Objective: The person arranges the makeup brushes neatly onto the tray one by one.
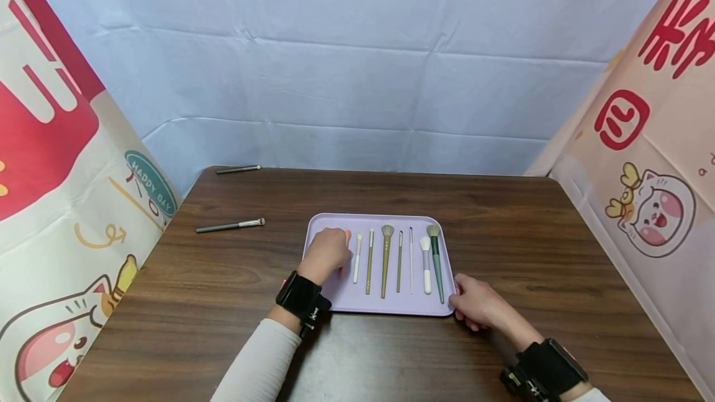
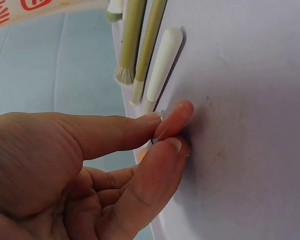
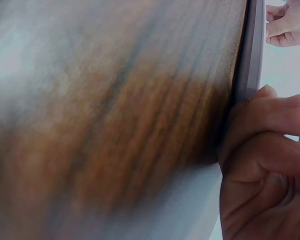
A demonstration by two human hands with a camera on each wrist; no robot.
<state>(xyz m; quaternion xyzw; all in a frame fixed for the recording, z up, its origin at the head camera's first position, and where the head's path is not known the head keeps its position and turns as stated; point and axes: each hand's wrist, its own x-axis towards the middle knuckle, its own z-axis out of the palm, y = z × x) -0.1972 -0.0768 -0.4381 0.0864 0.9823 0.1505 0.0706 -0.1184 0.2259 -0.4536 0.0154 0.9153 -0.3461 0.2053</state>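
My left hand (image 1: 328,249) is over the left end of a lilac tray (image 1: 385,309). In the left wrist view its thumb and fingertips pinch a small makeup brush with a pink, rounded handle end (image 2: 182,112); most of the brush is hidden by the fingers. Just right of it lies a short white brush (image 1: 357,262), in a row with a slim gold brush (image 1: 369,265), a thicker gold brush (image 1: 385,262) and several others, ending in a dark green brush (image 1: 437,268). At the tray's front right corner, my right hand (image 1: 475,301) grips the rim with curled fingers.
Two dark-handled brushes lie outside the tray on the wooden table (image 1: 503,222): one brush (image 1: 229,226) at the left, another brush (image 1: 238,169) by the back left edge. A pale blue cloth (image 1: 346,79) hangs behind, and printed cloths stand at both sides.
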